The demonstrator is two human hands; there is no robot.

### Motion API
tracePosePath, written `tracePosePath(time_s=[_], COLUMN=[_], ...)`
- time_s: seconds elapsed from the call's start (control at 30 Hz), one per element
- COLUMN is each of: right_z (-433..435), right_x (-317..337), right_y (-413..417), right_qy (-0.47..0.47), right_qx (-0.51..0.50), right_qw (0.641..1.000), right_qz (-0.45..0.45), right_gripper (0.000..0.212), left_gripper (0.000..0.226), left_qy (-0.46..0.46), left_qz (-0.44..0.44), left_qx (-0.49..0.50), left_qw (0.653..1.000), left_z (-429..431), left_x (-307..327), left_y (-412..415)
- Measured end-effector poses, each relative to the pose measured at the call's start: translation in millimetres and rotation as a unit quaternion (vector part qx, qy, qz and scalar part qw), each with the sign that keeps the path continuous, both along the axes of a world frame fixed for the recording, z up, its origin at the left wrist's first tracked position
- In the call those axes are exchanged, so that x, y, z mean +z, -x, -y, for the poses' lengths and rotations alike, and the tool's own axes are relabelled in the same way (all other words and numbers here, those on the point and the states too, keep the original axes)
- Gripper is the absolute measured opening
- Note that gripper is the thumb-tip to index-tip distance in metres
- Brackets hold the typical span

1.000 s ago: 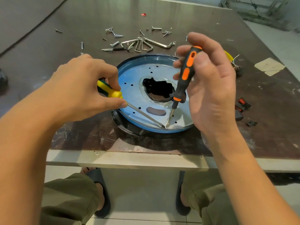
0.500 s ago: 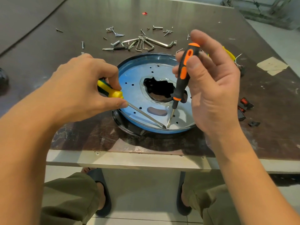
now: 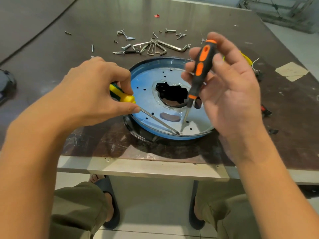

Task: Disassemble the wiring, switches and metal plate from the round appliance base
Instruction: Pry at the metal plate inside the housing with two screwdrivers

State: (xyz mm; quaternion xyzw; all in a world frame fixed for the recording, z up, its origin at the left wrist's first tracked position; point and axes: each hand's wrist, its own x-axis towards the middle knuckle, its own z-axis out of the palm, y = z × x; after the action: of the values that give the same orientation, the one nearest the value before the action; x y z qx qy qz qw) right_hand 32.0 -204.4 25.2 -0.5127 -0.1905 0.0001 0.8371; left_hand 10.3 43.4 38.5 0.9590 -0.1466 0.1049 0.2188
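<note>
The round appliance base (image 3: 148, 135), black with a blue rim, lies near the table's front edge. A shiny metal plate (image 3: 146, 83) with small holes and a jagged central opening sits in it. My left hand (image 3: 93, 94) grips a yellow-handled screwdriver (image 3: 123, 96); its shaft slants down to the plate's near edge. My right hand (image 3: 231, 94) pinches a black-and-orange screwdriver (image 3: 201, 69), held nearly upright. Both tips meet at the same spot by the near rim.
Loose screws (image 3: 126, 37) and hex keys (image 3: 155, 46) are scattered behind the base. Yellow wiring (image 3: 247, 58) and small red-and-black switches (image 3: 265, 111) lie to the right, beside a piece of tape (image 3: 291, 71). A dark object (image 3: 6, 83) sits at the left edge.
My right hand has shifted slightly around the orange screwdriver's handle, which stands a little more upright. The left hand and yellow screwdriver stay put.
</note>
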Motion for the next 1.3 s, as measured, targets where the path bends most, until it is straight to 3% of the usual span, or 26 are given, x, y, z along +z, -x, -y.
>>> tracePosePath(time_s=[0.1,0.17,0.23,0.27,0.33,0.4,0.47,0.53,0.6,0.67,0.73,0.83,1.1,1.3], right_z=[15,21,24,22,17,8,-7,-16,-23,-25,-24,-21,-27,-15], right_x=[17,29,40,45,55,60,66,70,70,65,56,43,40,36], right_y=[-7,-10,-7,-5,-1,3,10,13,12,8,1,-8,-17,-21], right_qy=[-0.041,-0.009,0.126,0.232,0.465,0.622,0.668,0.677,0.747,0.818,0.854,0.857,0.846,0.805], right_qx=[0.009,0.023,0.007,-0.009,0.006,0.061,0.075,0.07,0.067,0.081,0.124,0.166,0.192,0.195], right_qw=[0.999,1.0,0.991,0.97,0.872,0.758,0.699,0.68,0.597,0.514,0.477,0.48,0.494,0.561], right_qz=[-0.025,-0.013,0.036,0.078,0.151,0.187,0.244,0.273,0.284,0.246,0.166,0.087,0.051,-0.002], right_gripper=[0.032,0.036,0.028,0.018,0.005,0.017,0.021,0.023,0.035,0.052,0.052,0.044,0.034,0.024], left_gripper=[0.03,0.03,0.031,0.03,0.029,0.028,0.029,0.029,0.03,0.03,0.031,0.031,0.031,0.031], left_qy=[-0.001,-0.005,-0.01,-0.012,-0.011,-0.012,-0.015,-0.02,-0.022,-0.023,-0.027,-0.036,-0.039,-0.04], left_qz=[-0.015,-0.022,-0.024,-0.022,-0.016,-0.013,-0.011,-0.006,-0.002,-0.004,-0.005,-0.006,-0.008,-0.013], left_qx=[0.001,0.004,0.007,0.009,0.011,0.015,0.017,0.019,0.023,0.024,0.026,0.033,0.042,0.044], left_qw=[1.0,1.0,1.0,1.0,1.0,1.0,1.0,1.0,0.999,0.999,0.999,0.999,0.998,0.998], left_z=[2,2,3,3,3,3,4,4,4,4,4,5,6,6], left_x=[2,4,4,4,3,3,3,2,2,1,1,1,3,5], left_y=[1,1,2,2,2,3,4,3,3,3,3,3,5,5])
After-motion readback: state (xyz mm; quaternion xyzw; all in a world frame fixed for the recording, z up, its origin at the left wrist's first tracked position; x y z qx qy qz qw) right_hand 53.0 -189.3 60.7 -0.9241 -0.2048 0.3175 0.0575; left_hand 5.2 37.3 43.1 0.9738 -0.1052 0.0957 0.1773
